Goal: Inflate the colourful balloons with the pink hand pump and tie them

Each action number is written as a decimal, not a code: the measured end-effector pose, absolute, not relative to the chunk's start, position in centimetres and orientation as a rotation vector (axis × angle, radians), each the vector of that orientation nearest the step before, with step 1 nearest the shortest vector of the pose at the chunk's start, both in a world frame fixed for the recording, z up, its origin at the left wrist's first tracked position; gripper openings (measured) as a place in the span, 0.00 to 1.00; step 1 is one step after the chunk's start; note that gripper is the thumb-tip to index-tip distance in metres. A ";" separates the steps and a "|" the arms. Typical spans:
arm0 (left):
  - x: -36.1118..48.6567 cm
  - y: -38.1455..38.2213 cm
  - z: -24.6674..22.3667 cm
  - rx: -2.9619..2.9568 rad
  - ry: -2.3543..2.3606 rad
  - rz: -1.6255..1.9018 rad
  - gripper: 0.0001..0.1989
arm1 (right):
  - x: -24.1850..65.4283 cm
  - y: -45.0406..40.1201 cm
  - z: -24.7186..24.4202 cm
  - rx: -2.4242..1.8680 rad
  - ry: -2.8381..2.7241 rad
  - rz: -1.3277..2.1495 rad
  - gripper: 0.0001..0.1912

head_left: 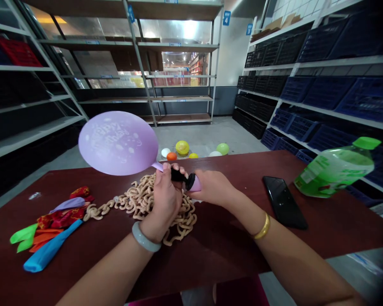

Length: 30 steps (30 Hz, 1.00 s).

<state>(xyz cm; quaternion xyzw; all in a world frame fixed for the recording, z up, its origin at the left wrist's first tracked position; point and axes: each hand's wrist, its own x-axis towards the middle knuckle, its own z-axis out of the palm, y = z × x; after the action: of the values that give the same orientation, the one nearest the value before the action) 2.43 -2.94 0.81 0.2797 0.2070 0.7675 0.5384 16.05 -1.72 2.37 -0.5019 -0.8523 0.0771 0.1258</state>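
An inflated light-purple balloon (118, 142) with pale printed lettering points left over the table. My left hand (167, 193) is closed around its neck and the black front part of a hand balloon pump (190, 182). Fingers of my right hand (212, 187) wrap the pump's pink rear end, so much of it is hidden. Below my left hand lies a heap of beige chain links (140, 197), trailing left. At that end are limp balloons: a blue one (52, 248), a green one (24, 237), a purple one (68, 205), plus orange and patterned red pieces.
On the dark red table (236, 242), a black phone (284, 202) lies right of my right hand, near a green-capped bottle (335, 168) of green liquid. Several balloons, including a yellow one (182, 147), rest on the floor beyond. Shelves (181, 99) and blue crates (325, 95) surround the area.
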 end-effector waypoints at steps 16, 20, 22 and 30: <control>-5.5 1.0 1.4 0.566 0.568 2.013 0.08 | 17.4 0.0 1.1 -1.481 -2.569 0.169 0.21; -1.3 -0.5 0.3 0.577 0.543 1.925 0.10 | 16.9 -0.5 1.2 -1.444 -2.552 0.145 0.21; 0.7 -1.5 0.0 0.599 0.530 1.852 0.11 | 16.6 -0.8 1.3 -1.431 -2.540 0.190 0.22; 1.2 -2.6 1.3 0.662 0.543 1.841 0.11 | 15.8 -1.6 1.8 -1.423 -2.441 0.350 0.24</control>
<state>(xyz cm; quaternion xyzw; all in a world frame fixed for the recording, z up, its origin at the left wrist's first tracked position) 1.20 -2.62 1.34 0.2771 0.2272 0.7702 0.5275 15.76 -1.56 1.84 -0.4944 -0.8481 0.1216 0.1464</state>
